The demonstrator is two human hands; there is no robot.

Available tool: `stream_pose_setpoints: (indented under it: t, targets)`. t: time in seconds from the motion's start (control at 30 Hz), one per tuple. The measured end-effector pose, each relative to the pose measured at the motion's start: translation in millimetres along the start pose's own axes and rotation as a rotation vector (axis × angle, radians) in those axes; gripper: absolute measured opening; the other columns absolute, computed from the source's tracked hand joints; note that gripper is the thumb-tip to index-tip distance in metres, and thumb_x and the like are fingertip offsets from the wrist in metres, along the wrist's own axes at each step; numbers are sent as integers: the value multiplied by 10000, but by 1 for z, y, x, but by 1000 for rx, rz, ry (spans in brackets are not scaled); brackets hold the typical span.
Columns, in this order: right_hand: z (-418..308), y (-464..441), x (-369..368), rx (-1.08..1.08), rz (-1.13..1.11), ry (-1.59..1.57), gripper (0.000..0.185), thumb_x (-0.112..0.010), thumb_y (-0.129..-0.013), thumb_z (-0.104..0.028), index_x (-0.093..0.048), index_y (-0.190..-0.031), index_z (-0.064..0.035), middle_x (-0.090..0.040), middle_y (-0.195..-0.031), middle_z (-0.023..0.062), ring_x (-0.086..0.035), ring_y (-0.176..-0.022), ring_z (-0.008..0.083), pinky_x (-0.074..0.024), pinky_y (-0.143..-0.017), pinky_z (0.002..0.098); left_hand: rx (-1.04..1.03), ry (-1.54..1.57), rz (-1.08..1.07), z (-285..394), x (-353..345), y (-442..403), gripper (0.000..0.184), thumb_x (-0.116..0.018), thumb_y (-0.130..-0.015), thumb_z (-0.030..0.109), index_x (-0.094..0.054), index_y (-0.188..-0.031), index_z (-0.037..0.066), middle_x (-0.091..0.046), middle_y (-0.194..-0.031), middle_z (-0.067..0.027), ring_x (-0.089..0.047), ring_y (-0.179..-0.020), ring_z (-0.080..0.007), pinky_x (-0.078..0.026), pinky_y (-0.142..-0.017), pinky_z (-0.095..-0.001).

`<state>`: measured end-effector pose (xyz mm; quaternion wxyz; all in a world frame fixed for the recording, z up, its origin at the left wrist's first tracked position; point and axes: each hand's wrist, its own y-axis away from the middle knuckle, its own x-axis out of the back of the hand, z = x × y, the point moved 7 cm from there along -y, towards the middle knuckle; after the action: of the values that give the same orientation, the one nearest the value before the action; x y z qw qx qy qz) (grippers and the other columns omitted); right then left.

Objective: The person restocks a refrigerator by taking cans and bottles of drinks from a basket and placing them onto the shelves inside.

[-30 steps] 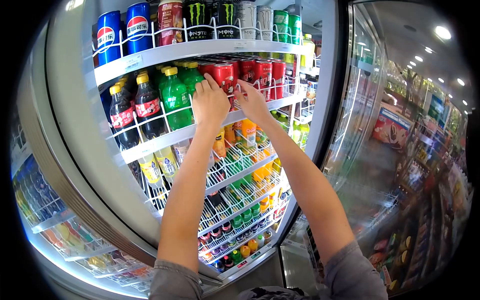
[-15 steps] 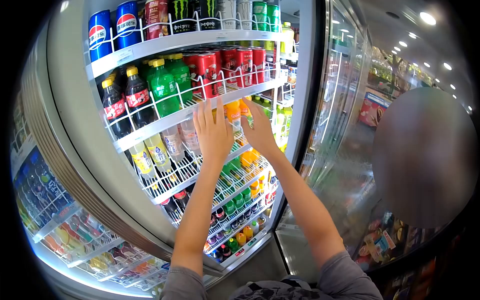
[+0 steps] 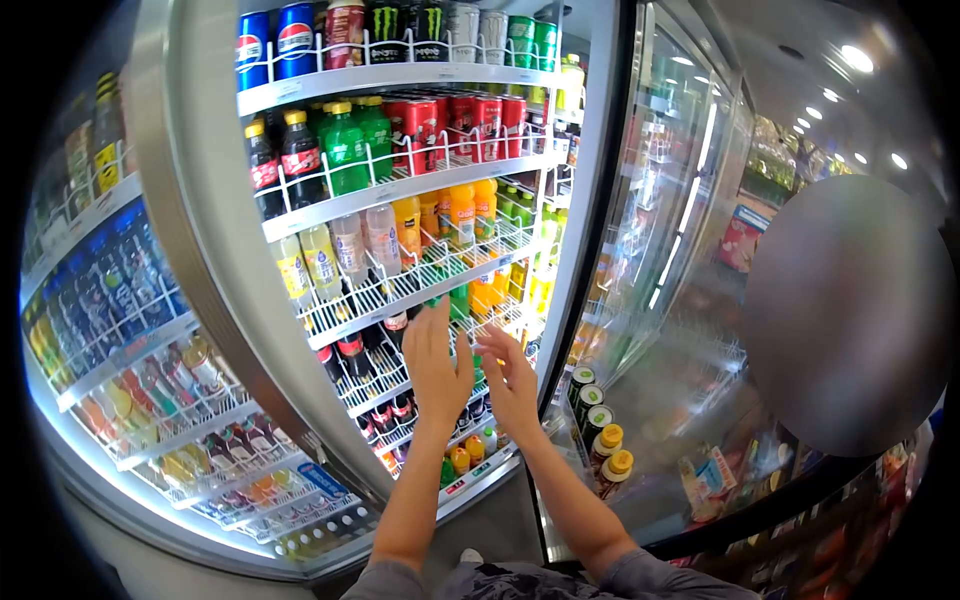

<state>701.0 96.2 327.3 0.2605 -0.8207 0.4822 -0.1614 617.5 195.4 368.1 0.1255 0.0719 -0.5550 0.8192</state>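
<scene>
My left hand (image 3: 437, 365) is held up in front of the lower shelves of a drinks fridge, fingers stretched out and holding nothing. Beside it, slightly to the right, my right hand (image 3: 510, 380) is also open, its fingers spread and a little bent. Above my hands, orange juice bottles (image 3: 462, 212) stand on a wire shelf (image 3: 400, 295) next to pale clear drink bottles (image 3: 382, 238). Higher up are red cans (image 3: 422, 135), green bottles (image 3: 343, 150) and dark cola bottles (image 3: 300, 160). My hands partly hide bottles on the lower shelves.
On the right stands a glass door (image 3: 650, 250). Yellow-capped bottles (image 3: 618, 466) and several cans (image 3: 598, 418) show low beside the fridge edge. Another fridge with blue-labelled bottles (image 3: 110, 290) is on the left. A large blurred round patch covers the right.
Both hands have come down from the orange juice shelf to the level of the lower shelves. The view has shifted, and the orange juice bottles now show fully.
</scene>
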Motion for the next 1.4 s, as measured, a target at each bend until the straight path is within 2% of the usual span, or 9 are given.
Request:
stream_pose_setpoints:
  t: [0.2,0.33,0.47,0.53,0.6,0.8,1.07,1.1,1.4]
  targets:
    - [-35,54,6,-63,-169,-340,260,-491,-1009,-131,-565,-1222,-2,-663,-1007,92,-638,-893,131,-495,-741,254,164,19,-3,23,56,77,405,-572,-897,98,-548,-1292,9,-597,-1154,-176,-535,-1101,-352,-382,-977,-463]
    - [-42,77,-17,-213,-182,-640,224,-459,-1024,-167,-598,-1048,6,-633,-845,59,-561,-721,96,-446,-643,236,277,26,23,22,100,131,383,-582,-886,74,-578,-1266,24,-636,-1093,-134,-572,-1039,-308,-417,-931,-406]
    - [-70,118,-84,-265,-482,-728,231,-451,-1023,-167,-596,-965,3,-594,-741,44,-535,-643,86,-433,-576,224,467,-40,33,7,172,181,345,-569,-928,90,-587,-1265,19,-660,-1082,-136,-615,-1035,-258,-452,-944,-363]
    - [-84,143,-114,-245,-650,-671,245,-455,-1023,-191,-602,-956,-6,-596,-744,42,-534,-639,76,-433,-569,217,521,-44,141,-4,217,202,328,-559,-944,91,-594,-1261,19,-669,-1062,-114,-620,-990,-184,-468,-879,-324]
    - [-92,171,-144,-253,-806,-661,256,-450,-1023,-195,-594,-946,3,-601,-734,66,-549,-634,103,-452,-579,232,592,-63,238,-8,259,220,295,-541,-947,83,-602,-1229,23,-673,-1010,-131,-630,-937,-263,-459,-881,-359]
    - [-92,246,-220,-270,-1127,-557,263,-483,-1018,-230,-630,-992,-13,-609,-747,9,-521,-627,56,-426,-578,201,695,-123,391,-31,346,271,272,-532,-954,74,-612,-1209,25,-672,-986,-116,-635,-895,-205,-483,-798,-315]
    - [-53,326,-294,-435,-1240,-524,202,-493,-1013,-193,-624,-1060,-47,-613,-769,17,-538,-652,61,-433,-578,208,836,-240,410,-62,425,323,279,-547,-975,134,-608,-1229,37,-682,-1001,-104,-633,-924,-157,-487,-797,-289]
    - [-54,334,-302,-410,-1270,-521,195,-488,-1014,-181,-624,-1072,-54,-604,-757,16,-543,-664,64,-441,-581,213,822,-221,455,-64,432,327,268,-550,-948,73,-613,-1207,38,-671,-968,-103,-634,-848,-179,-491,-772,-296]
    - [-57,414,-358,-485,-1504,-586,210,-497,-1014,-163,-571,-1156,-28,-610,-848,39,-568,-763,85,-462,-647,229,965,-346,641,-56,497,413,257,-544,-951,66,-613,-1194,15,-685,-968,-107,-647,-852,-178,-498,-761,-289]
